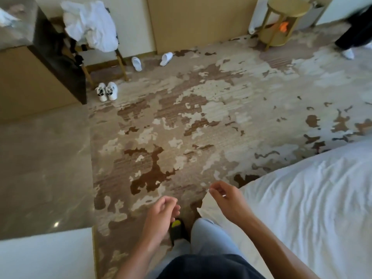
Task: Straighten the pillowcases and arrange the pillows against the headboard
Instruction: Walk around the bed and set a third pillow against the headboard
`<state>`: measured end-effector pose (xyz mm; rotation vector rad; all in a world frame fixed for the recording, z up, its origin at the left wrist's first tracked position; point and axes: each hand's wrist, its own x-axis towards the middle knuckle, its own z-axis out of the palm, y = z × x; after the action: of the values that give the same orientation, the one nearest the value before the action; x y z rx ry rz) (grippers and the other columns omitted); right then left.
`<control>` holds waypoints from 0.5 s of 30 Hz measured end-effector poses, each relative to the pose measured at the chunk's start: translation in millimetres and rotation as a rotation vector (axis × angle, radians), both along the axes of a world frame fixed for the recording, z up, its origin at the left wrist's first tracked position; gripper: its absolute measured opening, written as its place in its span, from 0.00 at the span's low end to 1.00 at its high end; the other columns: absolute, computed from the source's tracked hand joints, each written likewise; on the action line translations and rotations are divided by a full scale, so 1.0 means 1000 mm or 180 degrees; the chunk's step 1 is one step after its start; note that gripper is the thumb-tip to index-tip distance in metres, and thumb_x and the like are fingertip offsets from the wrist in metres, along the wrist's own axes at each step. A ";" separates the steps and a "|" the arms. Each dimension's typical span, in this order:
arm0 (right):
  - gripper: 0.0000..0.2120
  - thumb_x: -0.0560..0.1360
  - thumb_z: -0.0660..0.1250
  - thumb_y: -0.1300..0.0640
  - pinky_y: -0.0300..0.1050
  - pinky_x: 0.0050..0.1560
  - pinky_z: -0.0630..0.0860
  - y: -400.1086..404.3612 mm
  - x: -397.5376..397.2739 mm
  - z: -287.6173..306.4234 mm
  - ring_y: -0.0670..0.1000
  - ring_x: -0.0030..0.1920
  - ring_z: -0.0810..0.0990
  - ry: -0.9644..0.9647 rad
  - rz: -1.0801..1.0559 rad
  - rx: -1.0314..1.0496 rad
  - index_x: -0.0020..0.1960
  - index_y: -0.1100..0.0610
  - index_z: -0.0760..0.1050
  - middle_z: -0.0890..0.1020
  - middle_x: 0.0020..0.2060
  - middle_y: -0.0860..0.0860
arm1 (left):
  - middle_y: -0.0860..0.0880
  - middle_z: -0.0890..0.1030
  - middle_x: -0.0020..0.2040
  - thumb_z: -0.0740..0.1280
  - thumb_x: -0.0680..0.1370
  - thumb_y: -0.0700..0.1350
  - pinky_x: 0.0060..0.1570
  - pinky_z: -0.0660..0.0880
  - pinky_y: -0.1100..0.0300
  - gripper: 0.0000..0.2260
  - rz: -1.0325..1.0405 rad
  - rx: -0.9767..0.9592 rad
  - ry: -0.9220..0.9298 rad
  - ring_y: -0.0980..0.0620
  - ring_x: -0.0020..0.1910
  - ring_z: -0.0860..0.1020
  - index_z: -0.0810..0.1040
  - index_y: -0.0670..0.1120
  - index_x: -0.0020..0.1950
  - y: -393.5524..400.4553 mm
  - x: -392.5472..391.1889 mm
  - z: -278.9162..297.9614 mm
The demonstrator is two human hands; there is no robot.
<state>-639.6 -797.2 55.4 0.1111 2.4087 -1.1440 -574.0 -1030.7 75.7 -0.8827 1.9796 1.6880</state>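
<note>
I stand on a patterned carpet beside a bed point(314, 198) covered in a wrinkled white sheet, at the lower right. No pillow or headboard is in view. My left hand point(161, 216) hangs over the carpet in front of my legs, fingers loosely curled, holding nothing. My right hand point(227, 200) is just above the corner of the bed, fingers half bent and apart, also with nothing in it. A heap of crumpled white linen point(90, 23) lies on a chair at the far left.
A dark-fronted cabinet point(60, 63) stands at the left. White sneakers point(106, 91) and two white slippers point(136, 63) lie on the carpet near the chair. A round gold side table point(281, 21) is at the back right. Another person's leg and white sock point(348, 53) show at the far right.
</note>
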 end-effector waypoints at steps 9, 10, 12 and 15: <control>0.04 0.83 0.66 0.47 0.36 0.48 0.79 0.059 -0.111 0.008 0.41 0.47 0.83 0.0127 -0.1498 0.0169 0.56 0.44 0.80 0.84 0.46 0.41 | 0.50 0.87 0.43 0.66 0.82 0.52 0.49 0.81 0.49 0.09 -0.1473 0.0303 0.0438 0.48 0.45 0.86 0.84 0.51 0.47 0.088 -0.264 0.010; 0.04 0.83 0.67 0.48 0.34 0.46 0.78 0.065 -0.127 0.007 0.41 0.46 0.83 0.0164 -0.1650 0.0188 0.55 0.44 0.80 0.84 0.45 0.41 | 0.49 0.87 0.44 0.66 0.81 0.53 0.49 0.82 0.50 0.09 -0.1643 0.0336 0.0510 0.49 0.45 0.86 0.84 0.52 0.47 0.101 -0.291 0.012; 0.04 0.83 0.67 0.48 0.32 0.43 0.77 0.078 -0.160 0.001 0.40 0.45 0.83 0.0196 -0.1943 0.0183 0.54 0.45 0.81 0.84 0.44 0.42 | 0.50 0.87 0.44 0.65 0.79 0.56 0.49 0.82 0.52 0.10 -0.1946 0.0371 0.0603 0.51 0.45 0.86 0.83 0.54 0.47 0.126 -0.344 0.016; 0.04 0.83 0.68 0.48 0.39 0.46 0.82 0.096 -0.216 -0.006 0.41 0.44 0.84 0.0178 -0.2258 0.0094 0.53 0.45 0.81 0.85 0.43 0.43 | 0.50 0.87 0.45 0.65 0.78 0.57 0.50 0.81 0.50 0.11 -0.2244 0.0356 0.0574 0.51 0.45 0.86 0.83 0.53 0.48 0.154 -0.417 0.018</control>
<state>-855.8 -701.5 49.1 1.0190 2.4993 -1.4016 -990.7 -876.7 94.1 0.0346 1.9526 1.4567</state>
